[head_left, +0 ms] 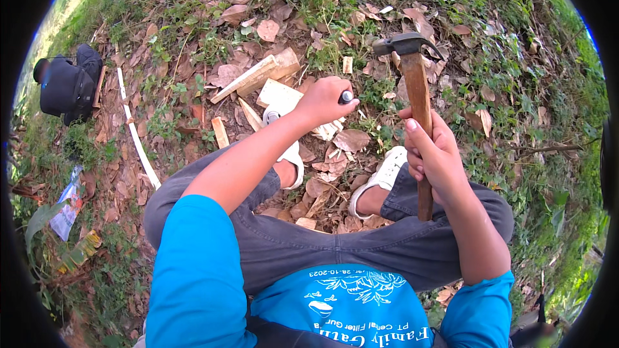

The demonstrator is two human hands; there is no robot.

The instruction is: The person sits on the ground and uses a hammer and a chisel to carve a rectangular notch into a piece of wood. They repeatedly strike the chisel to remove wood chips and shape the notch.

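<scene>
A claw hammer [419,93] with a wooden handle stands head up in my right hand [433,151], whose fingers wrap the lower handle. Its dark metal head is raised to the right of my left hand [324,100]. That hand is closed in a fist around what looks like a chisel [346,97]. Only the round metal end of its dark handle shows; the blade is hidden below the fist. Under and beside the left hand lies a pale block of wood [277,95], close to my left shoe [290,154]. Its far side is partly covered by the hand.
Split wood pieces [247,79] lie beyond the block, and a small stick [220,133] is left of it. My right shoe [380,182] rests on dry leaves. A long pale stick [135,132], a black bag [69,84] and a plastic bag [66,206] are at the left.
</scene>
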